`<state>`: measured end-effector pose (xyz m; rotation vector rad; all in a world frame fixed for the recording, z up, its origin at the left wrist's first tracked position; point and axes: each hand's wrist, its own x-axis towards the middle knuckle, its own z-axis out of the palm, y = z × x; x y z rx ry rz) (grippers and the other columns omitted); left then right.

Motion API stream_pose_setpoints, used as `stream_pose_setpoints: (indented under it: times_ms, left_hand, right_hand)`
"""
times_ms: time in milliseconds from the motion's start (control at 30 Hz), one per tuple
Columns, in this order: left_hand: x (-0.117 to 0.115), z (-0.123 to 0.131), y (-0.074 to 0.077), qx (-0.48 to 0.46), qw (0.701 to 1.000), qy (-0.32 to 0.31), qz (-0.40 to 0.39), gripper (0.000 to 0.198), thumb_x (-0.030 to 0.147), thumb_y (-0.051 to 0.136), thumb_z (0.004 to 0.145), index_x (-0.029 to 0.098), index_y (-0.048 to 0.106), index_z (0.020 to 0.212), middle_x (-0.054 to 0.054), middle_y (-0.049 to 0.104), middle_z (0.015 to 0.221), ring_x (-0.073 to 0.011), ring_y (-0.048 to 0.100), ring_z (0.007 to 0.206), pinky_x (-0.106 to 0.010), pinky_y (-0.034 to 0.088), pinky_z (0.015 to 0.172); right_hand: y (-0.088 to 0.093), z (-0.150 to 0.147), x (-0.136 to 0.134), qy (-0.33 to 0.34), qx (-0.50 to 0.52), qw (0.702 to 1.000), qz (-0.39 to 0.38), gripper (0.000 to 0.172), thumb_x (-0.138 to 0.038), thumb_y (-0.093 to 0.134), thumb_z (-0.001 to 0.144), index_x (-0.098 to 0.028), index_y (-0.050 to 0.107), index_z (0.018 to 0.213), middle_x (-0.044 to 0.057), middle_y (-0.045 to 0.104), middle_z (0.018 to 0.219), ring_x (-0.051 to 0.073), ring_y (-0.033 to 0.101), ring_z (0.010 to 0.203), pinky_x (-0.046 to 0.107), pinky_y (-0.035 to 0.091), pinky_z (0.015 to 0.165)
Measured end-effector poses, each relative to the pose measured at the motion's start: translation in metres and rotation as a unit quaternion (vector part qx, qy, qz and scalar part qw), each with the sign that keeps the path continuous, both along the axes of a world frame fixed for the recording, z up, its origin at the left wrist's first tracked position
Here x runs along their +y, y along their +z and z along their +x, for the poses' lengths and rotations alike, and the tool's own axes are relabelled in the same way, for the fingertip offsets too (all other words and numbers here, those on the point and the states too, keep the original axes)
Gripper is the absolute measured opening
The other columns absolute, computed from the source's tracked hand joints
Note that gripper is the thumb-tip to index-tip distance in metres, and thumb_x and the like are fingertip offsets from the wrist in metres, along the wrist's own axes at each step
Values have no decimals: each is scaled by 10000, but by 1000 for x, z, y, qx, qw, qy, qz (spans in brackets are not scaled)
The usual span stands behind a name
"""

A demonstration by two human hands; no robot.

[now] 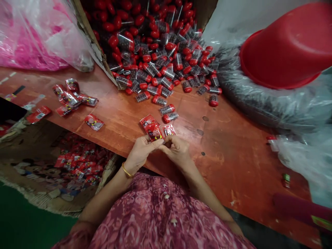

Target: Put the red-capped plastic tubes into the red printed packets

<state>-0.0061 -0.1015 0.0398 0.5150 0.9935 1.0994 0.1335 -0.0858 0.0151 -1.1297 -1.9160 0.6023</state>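
Note:
At the table's near edge, my left hand (141,152) has its thumb and fingers pinched on the lower end of some red printed labels (150,126) with a yellow and black motif. Thumb to thumb with it, my right hand (177,149) is closed with curled fingers around a smaller red-and-white printed label (169,130). The fingers hide the lower parts of both. Just beyond them lie two small clear tubes (167,109) with red caps and dark contents. To the left rests one tube wrapped in a red label (93,122).
A cardboard box (98,45) on its side spills many red-capped tubes (155,69) onto the wooden table (223,159). Wrapped pieces (68,98) lie left, above an open carton (31,186) of similar ones. A red bucket (287,45) sits on a plastic bag (259,103) at right.

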Motion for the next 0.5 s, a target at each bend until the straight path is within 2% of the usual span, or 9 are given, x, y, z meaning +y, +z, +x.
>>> stream_pose_setpoints:
  times_ms: [133, 267, 367, 433, 500]
  left_hand:
    - [-3, -7, -3, 5, 1000, -16, -25, 321, 370, 799, 533, 107, 679, 673, -18, 647, 580, -95, 550, 521, -211, 439, 543]
    - [-1, -17, -2, 18, 998, -14, -56, 370, 398, 812, 491, 103, 650, 645, -15, 628, 529, -93, 543, 476, -205, 437, 509]
    - [10, -35, -3, 44, 995, 32, -85, 379, 393, 807, 496, 120, 635, 695, -26, 665, 600, -117, 605, 537, -218, 477, 568]
    - [21, -57, -7, 119, 984, 95, -97, 332, 387, 767, 561, 136, 601, 699, -36, 674, 633, -131, 630, 562, -230, 489, 588]
    - [31, -84, -11, 277, 947, 139, -81, 299, 412, 691, 641, 145, 579, 717, -34, 644, 587, -146, 612, 509, -265, 493, 567]
  right_hand:
    - [-4, -7, 3, 7, -13, 998, 56, 289, -461, 634, 763, -205, 671, 890, 2, 589, 564, 123, 499, 494, 254, 423, 519]
    - [-9, -20, 9, 21, -81, 992, 94, 328, -500, 569, 800, -212, 699, 886, 15, 591, 520, 148, 531, 512, 281, 446, 570]
    - [-8, -22, 28, 38, -128, 988, 83, 376, -553, 538, 795, -218, 692, 873, 39, 645, 620, 170, 569, 602, 297, 458, 624]
    - [-7, -15, 50, 13, -161, 983, 82, 428, -559, 493, 818, -192, 674, 946, 80, 678, 764, 202, 586, 726, 323, 460, 688]
    - [-10, -1, 72, -28, -204, 975, 85, 441, -505, 431, 872, -161, 641, 1053, 127, 671, 946, 239, 567, 880, 366, 442, 778]
